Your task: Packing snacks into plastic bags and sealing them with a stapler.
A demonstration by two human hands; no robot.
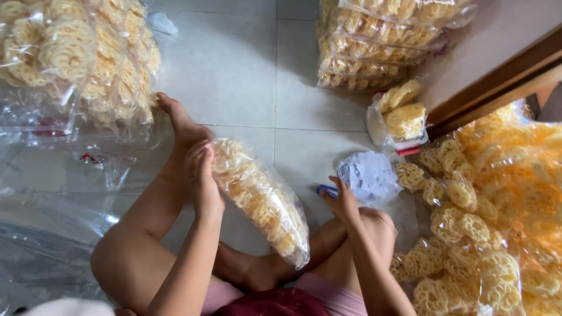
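I sit on a tiled floor with my legs folded. My left hand (204, 175) grips the top end of a long clear plastic bag of yellow lattice crackers (263, 202), which slants down across my lap. My right hand (341, 199) reaches out to the right and touches a small blue object (325, 189) beside a clear bag of small white paper slips (369, 175).
Stacks of filled cracker bags lie at the top left (76, 58) and top centre (374, 47). A big heap of loose crackers in plastic (492, 222) fills the right. Empty clear bags (52, 199) lie at the left. A wooden door frame (497, 82) crosses the upper right.
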